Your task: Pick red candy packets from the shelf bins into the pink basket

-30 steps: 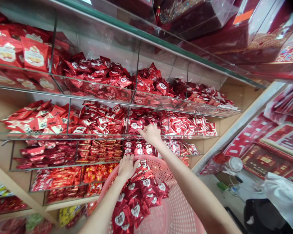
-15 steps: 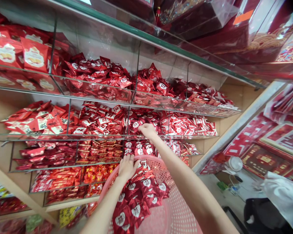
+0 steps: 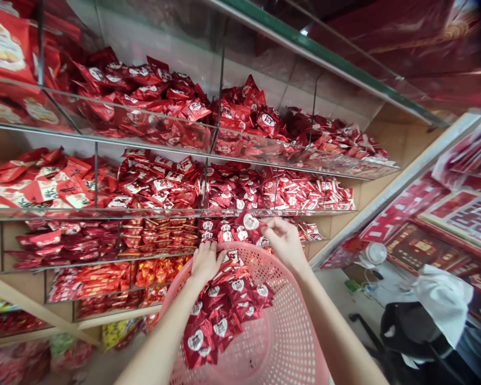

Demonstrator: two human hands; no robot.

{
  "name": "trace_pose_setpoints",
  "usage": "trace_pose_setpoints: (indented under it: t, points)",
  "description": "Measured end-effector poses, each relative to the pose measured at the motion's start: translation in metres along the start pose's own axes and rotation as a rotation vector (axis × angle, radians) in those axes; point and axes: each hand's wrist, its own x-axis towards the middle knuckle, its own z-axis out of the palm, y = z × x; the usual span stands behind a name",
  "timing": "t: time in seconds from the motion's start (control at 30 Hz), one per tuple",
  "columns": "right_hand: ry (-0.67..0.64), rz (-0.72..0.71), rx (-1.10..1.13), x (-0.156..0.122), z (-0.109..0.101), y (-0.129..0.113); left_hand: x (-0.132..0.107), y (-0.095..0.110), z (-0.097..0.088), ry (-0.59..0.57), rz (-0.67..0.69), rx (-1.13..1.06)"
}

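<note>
My right hand (image 3: 284,240) pinches a dark red candy packet (image 3: 250,221) with a white heart-shaped label, just above the far rim of a pink plastic basket (image 3: 288,315). My left hand (image 3: 207,263) grips that basket's rim at its far left, the thumb inside and the fingers over the edge. Inside the basket, several dark red packets (image 3: 220,326) with the same heart labels are heaped on the left side. Behind my right hand, a shelf compartment (image 3: 234,187) holds similar dark red packets.
Glass dividers and shelf edges (image 3: 144,215) front several tiers of red packets. A thick glass shelf edge (image 3: 336,53) juts out overhead. At the lower right are a white cloth (image 3: 444,299) over a black object, and a white round container (image 3: 374,253).
My right hand has drawn back from the shelf compartment toward me and to the right, bringing out a candy packet. My left hand has stayed on the basket rim.
</note>
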Motion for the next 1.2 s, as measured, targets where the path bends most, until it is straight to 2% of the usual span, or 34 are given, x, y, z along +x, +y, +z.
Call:
trace_pose_setpoints:
  t: [0.2,0.33,0.4,0.47,0.7,0.8,0.9,1.03,1.2]
  points:
    - [-0.006,0.214,-0.102,-0.058,-0.014,0.092,0.0,0.0,0.0,-0.013,-0.01,0.002]
    - [-0.052,0.307,-0.361,-0.082,-0.026,0.126,0.0,0.0,0.0,-0.029,-0.015,-0.002]
    - [-0.097,0.327,-0.49,-0.09,-0.03,0.133,0.001,0.0,0.0,-0.029,-0.014,0.003]
    - [-0.155,0.336,-0.526,-0.095,-0.032,0.138,0.001,0.0,0.0,-0.023,-0.011,0.012]
    - [-0.339,0.346,-0.246,-0.099,-0.026,0.153,0.0,0.0,0.0,-0.02,-0.008,0.009]
    - [-0.37,0.357,-0.214,-0.098,-0.025,0.157,0.0,0.0,0.0,-0.009,0.0,0.008]
    - [-0.369,0.312,-0.351,-0.099,-0.025,0.161,0.0,0.0,0.001,-0.002,0.0,0.013]
    - [-0.333,0.256,-0.69,-0.102,-0.023,0.164,0.001,0.001,0.0,-0.013,-0.007,0.014]
    - [-0.321,0.316,-0.952,-0.107,-0.016,0.158,0.001,0.002,-0.002,-0.036,-0.012,0.025]
